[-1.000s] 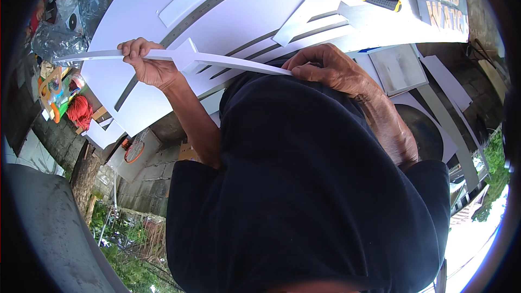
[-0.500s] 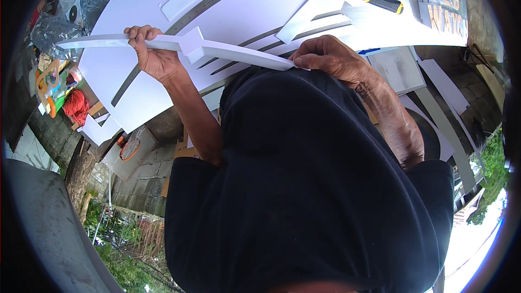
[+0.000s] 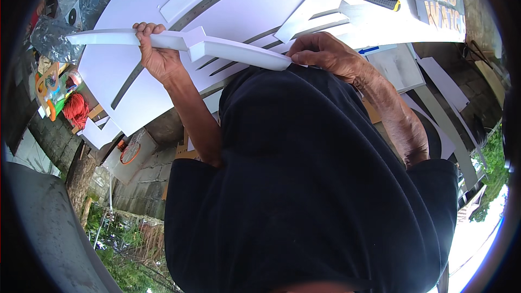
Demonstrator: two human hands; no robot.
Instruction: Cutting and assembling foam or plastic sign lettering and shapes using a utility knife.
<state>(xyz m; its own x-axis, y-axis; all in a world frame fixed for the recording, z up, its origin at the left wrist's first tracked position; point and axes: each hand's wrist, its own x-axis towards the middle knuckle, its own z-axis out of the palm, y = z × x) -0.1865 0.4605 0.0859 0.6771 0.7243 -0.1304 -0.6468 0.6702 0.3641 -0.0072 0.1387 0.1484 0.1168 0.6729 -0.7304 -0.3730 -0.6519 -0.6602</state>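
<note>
A long white strip-like piece (image 3: 237, 52), with an angled block shape near its middle, is held up across my front. My left hand (image 3: 158, 54) is closed around its left part, fingers over the top edge. At its right end, the thumb and fingers of my right hand (image 3: 324, 56) pinch together by the tip; the exact contact is partly hidden. Beneath the piece lies a large white sheet (image 3: 127, 13) with narrow dark slots cut in it. A long metal ruler (image 3: 209, 4) rests on the sheet.
A yellow and black utility knife (image 3: 377, 0) lies at the far right of the sheet. Loose white strips (image 3: 293, 20) lie near it. To the left are a coil of red cord (image 3: 75, 110), clear plastic bags (image 3: 54, 38) and an orange-handled tool (image 3: 51, 107). Offcuts lean at the right.
The white piece has shifted slightly right at its left end and tilted, showing more of its broad face. My left hand moved a little up with it; my right hand stays near the tip.
</note>
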